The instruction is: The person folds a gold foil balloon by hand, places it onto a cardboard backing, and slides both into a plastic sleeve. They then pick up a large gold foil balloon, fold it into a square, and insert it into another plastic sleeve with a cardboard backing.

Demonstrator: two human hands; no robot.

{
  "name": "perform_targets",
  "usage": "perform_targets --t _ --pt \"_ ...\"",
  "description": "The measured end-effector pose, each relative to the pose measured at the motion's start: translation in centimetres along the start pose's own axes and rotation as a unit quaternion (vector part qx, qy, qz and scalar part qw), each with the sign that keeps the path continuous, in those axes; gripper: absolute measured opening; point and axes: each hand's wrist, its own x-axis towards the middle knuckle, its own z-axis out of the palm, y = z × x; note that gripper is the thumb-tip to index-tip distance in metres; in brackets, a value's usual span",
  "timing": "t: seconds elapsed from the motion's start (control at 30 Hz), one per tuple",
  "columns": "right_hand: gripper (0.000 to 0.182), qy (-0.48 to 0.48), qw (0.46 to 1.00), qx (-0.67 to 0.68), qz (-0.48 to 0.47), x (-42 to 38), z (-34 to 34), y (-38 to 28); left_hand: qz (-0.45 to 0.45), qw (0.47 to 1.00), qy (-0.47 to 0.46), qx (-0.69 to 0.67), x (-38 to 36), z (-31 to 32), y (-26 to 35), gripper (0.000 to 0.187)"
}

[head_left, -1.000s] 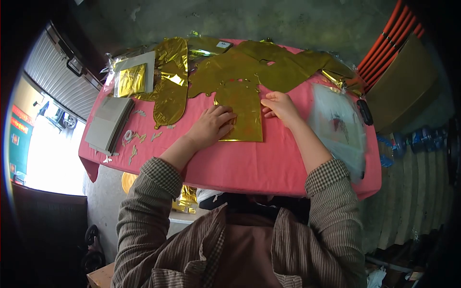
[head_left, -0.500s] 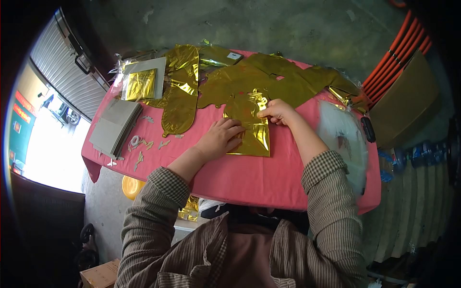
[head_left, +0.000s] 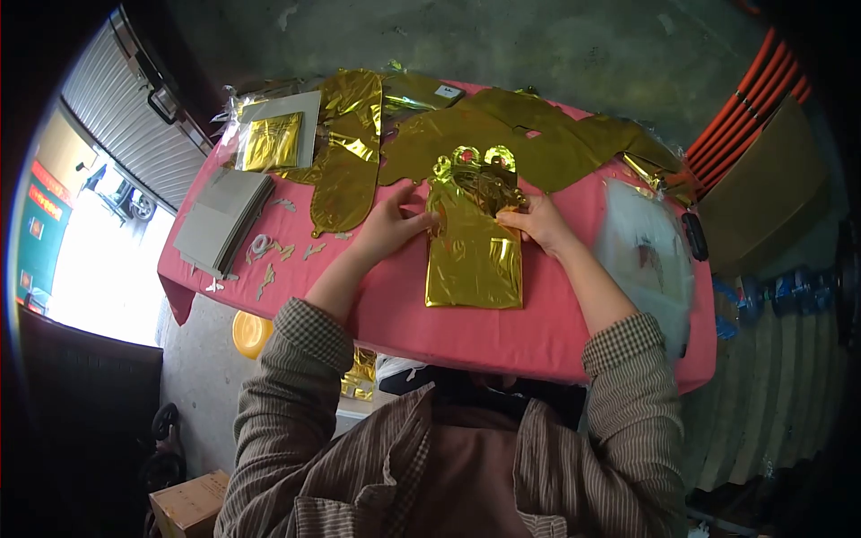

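A folded gold foil balloon [head_left: 473,269] lies on the pink-covered table in front of me, a long flat panel toward me. Its far end is crumpled, with several round looped tabs standing up. My right hand [head_left: 541,224] pinches the right edge near the crumpled part between thumb and fingers. At the left edge, my left hand [head_left: 395,222] has its thumb on the foil; some of its fingers are hidden. Beyond the hands, a larger flat gold foil balloon [head_left: 547,143] spreads across the table.
Grey cards [head_left: 220,220] are stacked at the left, beside a small white ring [head_left: 260,244] and scraps. A packaged gold foil piece [head_left: 273,142] lies behind. Clear plastic bags [head_left: 646,260] and a black object [head_left: 693,237] sit on the right. A cardboard box [head_left: 762,188] stands beyond the table.
My left hand has lifted from flat on the foil to its left edge. The balloon's far end is now bunched up with its tabs raised, and my right hand still pinches the right side.
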Motion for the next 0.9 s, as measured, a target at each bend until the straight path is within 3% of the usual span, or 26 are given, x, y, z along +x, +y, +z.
perform_targets --t 0.03,0.07,0.13,0.17,0.27,0.33,0.4,0.5,0.57,0.6,0.7,0.8,0.87,0.9 --pt "0.008 -0.004 1.000 -0.003 0.003 -0.8 0.2 -0.1 -0.100 0.990 -0.089 -0.043 -0.7 -0.7 2.9 0.049" --pt "0.008 -0.005 1.000 -0.001 0.005 -1.5 0.5 -0.2 -0.103 0.990 -0.090 -0.043 -0.7 -0.5 2.3 0.049" --pt "0.006 -0.010 1.000 0.007 -0.003 -2.6 0.9 -0.3 -0.160 0.933 -0.176 -0.269 -0.5 0.0 0.6 0.036" --pt "0.006 -0.010 1.000 0.009 -0.001 -2.8 1.1 -0.3 -0.174 0.917 -0.189 -0.305 -0.4 -0.2 -0.3 0.020" --pt "0.006 -0.030 0.999 0.010 0.010 -3.6 1.3 -1.0 -0.177 0.949 -0.177 -0.192 -1.4 -0.2 1.7 0.012" --pt "0.007 -0.078 0.991 0.017 0.107 -3.9 1.3 -2.2 -0.172 0.961 -0.173 -0.132 -1.9 -0.2 2.8 0.010" --pt "0.010 -0.103 0.988 0.024 0.112 -3.7 0.9 -1.9 -0.168 0.968 -0.170 -0.072 -2.2 0.1 2.6 0.009" --pt "0.011 -0.103 0.986 -0.051 0.122 -3.9 1.1 -2.1 -0.131 0.978 -0.157 -0.028 -2.5 0.6 1.4 0.010" --pt "0.010 -0.089 0.985 -0.087 0.121 -4.0 1.4 -2.1 -0.023 0.989 -0.144 -0.007 -2.9 0.9 1.0 0.014" --pt "0.010 -0.089 0.985 -0.085 0.123 -4.0 1.3 -1.7 -0.025 0.989 -0.146 -0.007 -3.1 0.8 1.6 0.014" --pt "0.012 -0.092 0.988 -0.113 0.056 -3.9 1.2 -0.3 -0.065 0.987 -0.148 0.025 -3.6 0.7 2.3 0.017" --pt "0.015 -0.083 0.973 -0.217 -0.006 -4.4 1.3 -0.2 -0.009 0.990 -0.136 0.038 -3.5 0.8 1.0 0.015" --pt "0.022 -0.063 0.966 -0.215 -0.126 -5.8 2.3 -1.6 0.058 0.982 -0.123 0.134 -3.9 0.7 1.4 0.012" --pt "0.023 -0.037 0.903 -0.356 -0.238 -5.7 2.2 -1.3 0.057 0.982 -0.124 0.133 -3.9 0.7 1.4 0.012"
